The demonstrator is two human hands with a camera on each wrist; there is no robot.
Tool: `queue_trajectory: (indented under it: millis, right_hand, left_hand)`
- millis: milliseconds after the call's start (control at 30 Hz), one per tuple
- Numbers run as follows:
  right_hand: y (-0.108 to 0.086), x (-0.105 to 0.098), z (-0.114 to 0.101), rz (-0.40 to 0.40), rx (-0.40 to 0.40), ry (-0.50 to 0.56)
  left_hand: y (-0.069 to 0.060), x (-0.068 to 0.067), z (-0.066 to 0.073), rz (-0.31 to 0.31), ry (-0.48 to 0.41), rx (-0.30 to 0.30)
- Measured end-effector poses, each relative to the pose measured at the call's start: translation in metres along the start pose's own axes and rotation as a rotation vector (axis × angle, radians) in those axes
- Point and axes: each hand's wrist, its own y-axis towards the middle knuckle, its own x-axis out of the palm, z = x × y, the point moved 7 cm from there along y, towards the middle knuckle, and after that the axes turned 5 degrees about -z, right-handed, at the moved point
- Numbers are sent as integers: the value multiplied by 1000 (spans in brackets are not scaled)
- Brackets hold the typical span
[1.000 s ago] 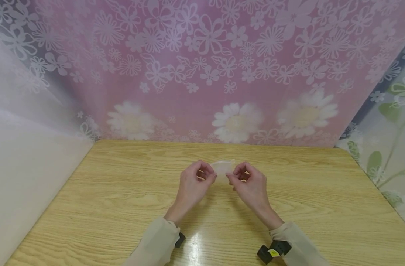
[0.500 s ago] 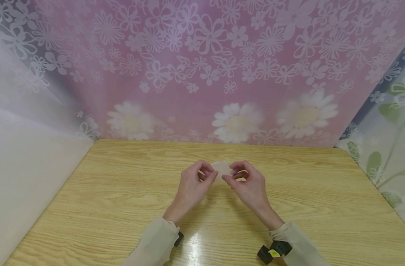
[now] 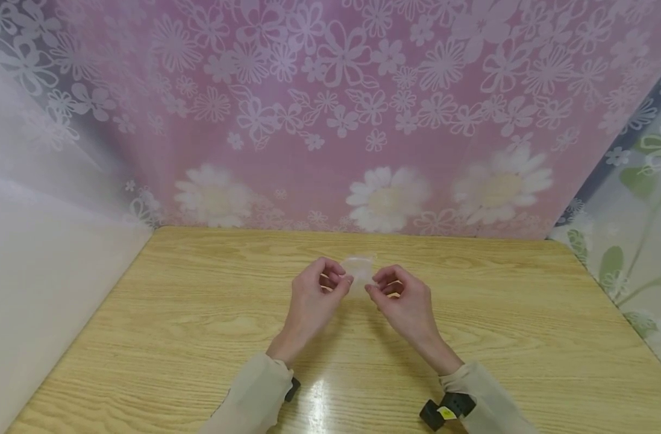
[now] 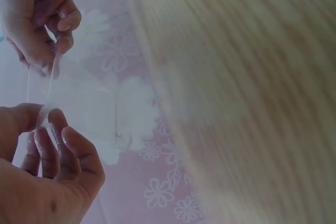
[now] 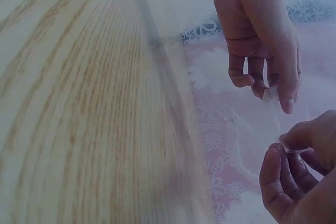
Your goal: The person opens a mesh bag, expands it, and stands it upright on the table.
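Note:
Between my hands, above the table, is a small clear plastic bag (image 3: 358,266). My left hand (image 3: 312,296) pinches its near left edge between thumb and curled fingers. At the near right edge, my right hand (image 3: 408,302) pinches it the same way. Seen from the left wrist, the see-through film of the bag (image 4: 79,90) stretches from one hand to the other, and two edges run between the fingertips with a narrow gap. In the right wrist view the bag (image 5: 252,129) is faint against the flowered cloth, so its far outline is hard to tell.
A wood-grain table (image 3: 200,325) lies beneath both hands. Behind it hangs a pink flowered curtain (image 3: 297,175), with pale sheets at the left and right sides. Each wrist carries a black strapped device (image 3: 446,410).
My hands drew closer together half a second ago and are now slightly farther apart again. The far end of the bag has risen a little. Both hands keep their pinch.

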Motion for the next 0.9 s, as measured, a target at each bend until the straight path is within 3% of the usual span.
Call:
queue_trajectory:
  millis: [167, 333, 667, 800, 900]
  right_hand:
    - [0, -5, -1, 52, -22, 10]
    - [-1, -4, 2, 37, -3, 8]
    - [2, -9, -8, 96, -141, -77]
    - [2, -11, -8, 115, -125, -7]
    - [2, -11, -6, 129, -113, 88]
  left_hand:
    - [0, 0, 2, 14, 22, 13]
    - [0, 0, 1, 15, 15, 12]
    - [0, 2, 3, -22, 16, 40]
    - [-1, 3, 3, -8, 2, -5]
    - [-3, 5, -2, 7, -14, -98]
